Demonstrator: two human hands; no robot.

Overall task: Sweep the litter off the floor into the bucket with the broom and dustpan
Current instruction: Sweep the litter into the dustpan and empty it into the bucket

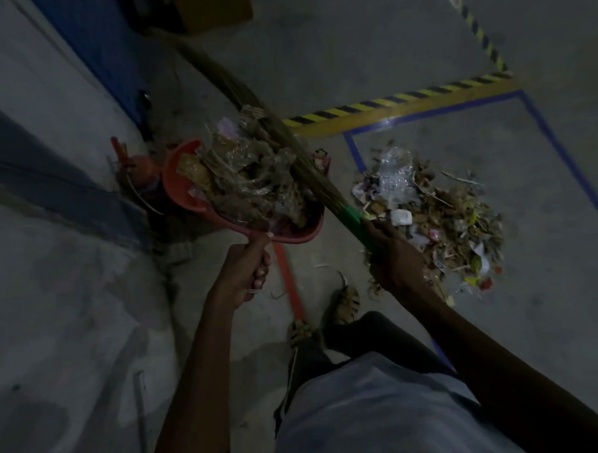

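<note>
Fingers of the left hand (246,268) curl around the handle of the red plastic dustpan (186,192), heaped with litter; the right hand (393,256) grips the green-handled straw broom (308,167), pressing the load. Tilting could spill it beside the half-hidden orange bucket (144,171); the floor litter pile (437,213) remains.

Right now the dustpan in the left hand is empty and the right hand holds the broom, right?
Not quite. The head view shows the dustpan heaped with litter, not empty. The left hand does hold it, and the right hand holds the broom.
</note>
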